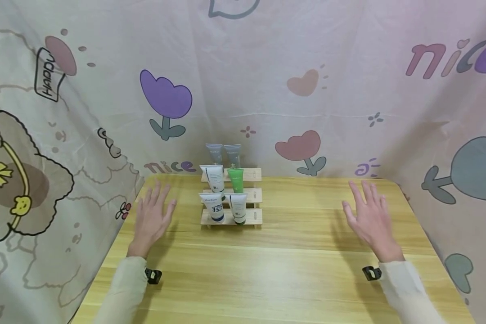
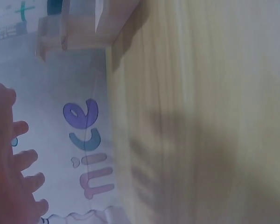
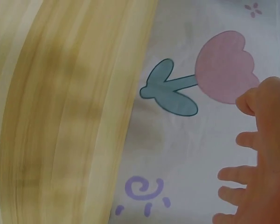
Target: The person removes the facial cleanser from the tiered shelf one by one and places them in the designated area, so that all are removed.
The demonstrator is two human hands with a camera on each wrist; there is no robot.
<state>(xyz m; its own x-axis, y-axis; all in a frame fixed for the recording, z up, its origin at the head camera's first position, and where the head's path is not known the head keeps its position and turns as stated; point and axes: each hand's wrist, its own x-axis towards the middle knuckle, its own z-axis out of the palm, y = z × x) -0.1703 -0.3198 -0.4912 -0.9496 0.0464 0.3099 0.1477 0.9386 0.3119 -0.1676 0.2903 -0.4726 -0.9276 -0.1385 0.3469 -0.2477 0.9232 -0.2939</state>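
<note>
A small three-tier wooden rack (image 1: 254, 217) stands near the table's back edge, left of the middle. Two tubes sit on each tier. The lowest holds a white tube with a blue cap (image 1: 214, 208) and a white tube with a green cap (image 1: 238, 209). A white tube (image 1: 213, 177) and a green tube (image 1: 236, 180) share the middle tier, and two grey-blue tubes (image 1: 233, 156) are at the top. My left hand (image 1: 151, 218) is held over the table left of the rack, fingers spread, holding nothing. Well to the rack's right, my right hand (image 1: 370, 220) has spread fingers and holds nothing.
The wooden table (image 1: 291, 279) runs back to a printed cloth (image 1: 243, 81), which also hangs along both sides. A black wrist device (image 1: 153, 276) shows at the left sleeve and another black device (image 1: 371, 272) at the right one.
</note>
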